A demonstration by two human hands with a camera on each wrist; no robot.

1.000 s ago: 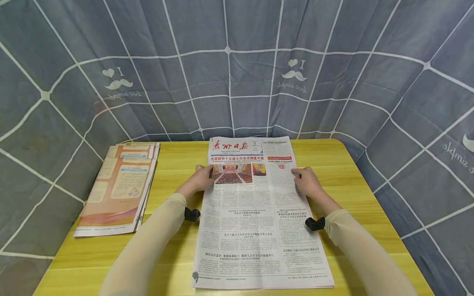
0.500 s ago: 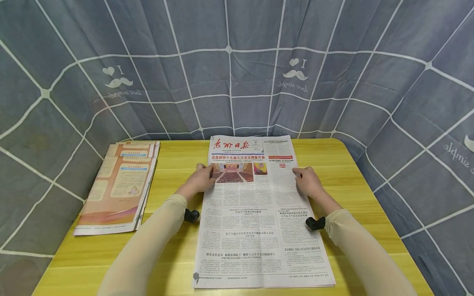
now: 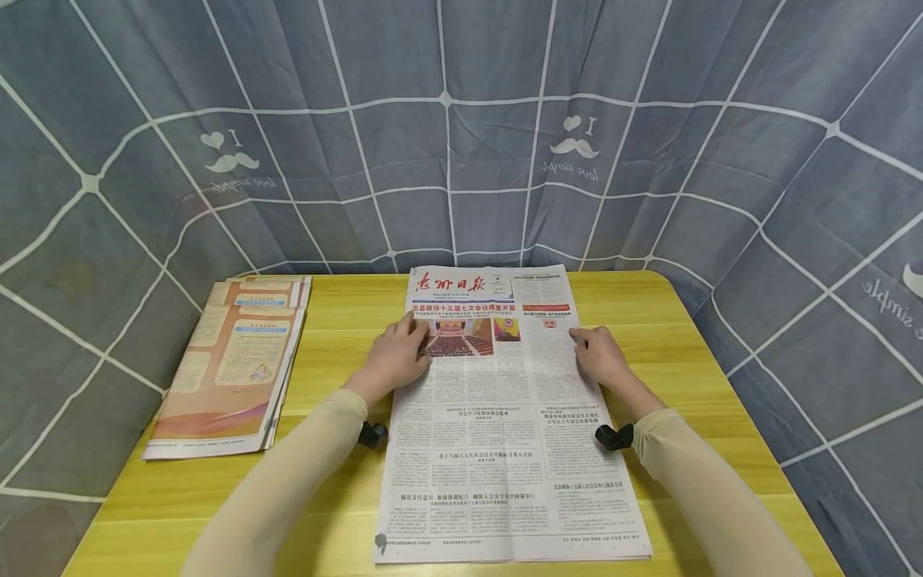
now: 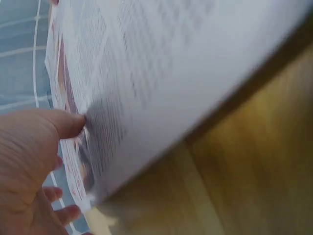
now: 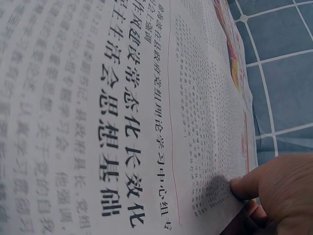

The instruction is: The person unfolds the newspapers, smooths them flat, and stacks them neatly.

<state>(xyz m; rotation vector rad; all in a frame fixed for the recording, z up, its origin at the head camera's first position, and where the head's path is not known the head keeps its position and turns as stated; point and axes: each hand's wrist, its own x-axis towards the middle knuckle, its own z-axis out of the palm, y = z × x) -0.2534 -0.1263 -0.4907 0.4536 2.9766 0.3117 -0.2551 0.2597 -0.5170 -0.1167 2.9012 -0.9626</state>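
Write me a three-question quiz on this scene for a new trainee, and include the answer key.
1. Multiple choice: In the head view, at which edge of the newspaper is the right hand?
A) The person's left edge
B) The person's right edge
C) The bottom edge, nearest the person

2. True or false: The stack of orange-brown papers on the yellow table lies closer to the right hand than to the left hand.

3. Fill in the blank: The large title at the top of the newspaper is printed in the color ____.

Key: 1. B; 2. False, it lies closer to the left hand; 3. red.
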